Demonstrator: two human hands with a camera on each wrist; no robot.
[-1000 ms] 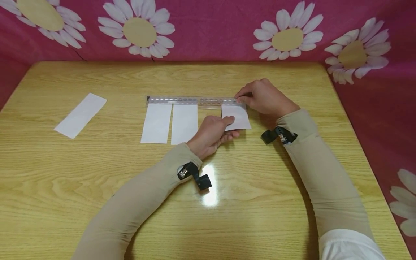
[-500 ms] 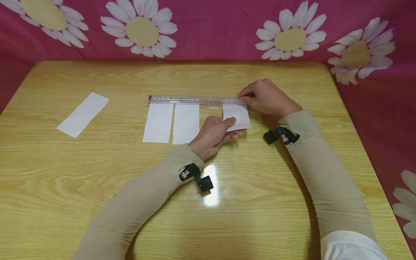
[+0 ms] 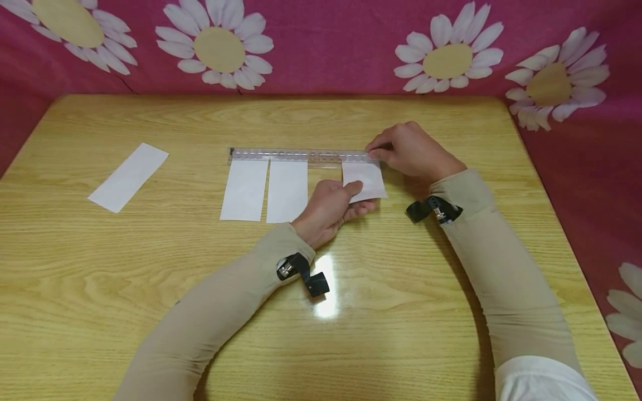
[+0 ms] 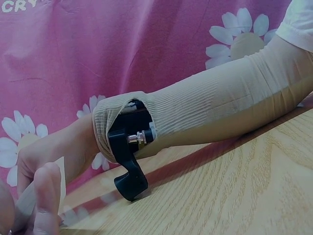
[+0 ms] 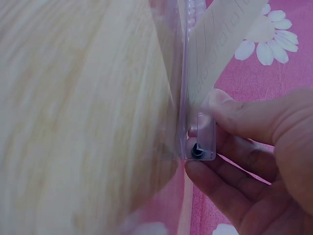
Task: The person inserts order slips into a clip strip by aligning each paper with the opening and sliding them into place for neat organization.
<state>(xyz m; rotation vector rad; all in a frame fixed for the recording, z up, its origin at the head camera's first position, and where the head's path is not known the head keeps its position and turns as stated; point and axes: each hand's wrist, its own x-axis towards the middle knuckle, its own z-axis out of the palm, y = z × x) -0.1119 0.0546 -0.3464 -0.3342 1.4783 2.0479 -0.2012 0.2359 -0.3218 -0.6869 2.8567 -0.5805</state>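
Observation:
A long clear plastic ticket rail (image 3: 288, 154) with a row of small round shapes inside lies crosswise on the table. My right hand (image 3: 413, 149) pinches its right end between thumb and fingers; the right wrist view shows a dark round plug (image 5: 196, 150) there. With thumb on top and fingers below, my left hand (image 3: 328, 209) holds a white paper slip (image 3: 370, 177), its upper edge at the rail. How deep that edge sits is hard to tell. Two other white slips, the left one (image 3: 244, 189) and the middle one (image 3: 287, 189), extend from the rail toward me.
A loose white slip (image 3: 128, 177) lies slanted on the wooden table (image 3: 150, 267) at the left. A gap separates the middle slip from the held one along the rail. Pink flowered cloth (image 3: 331, 44) stands behind and beside the table.
The held slip has shifted very slightly left along the rail. Both hands keep their grips, and the rail and other slips stay in place; the head view has moved a little.

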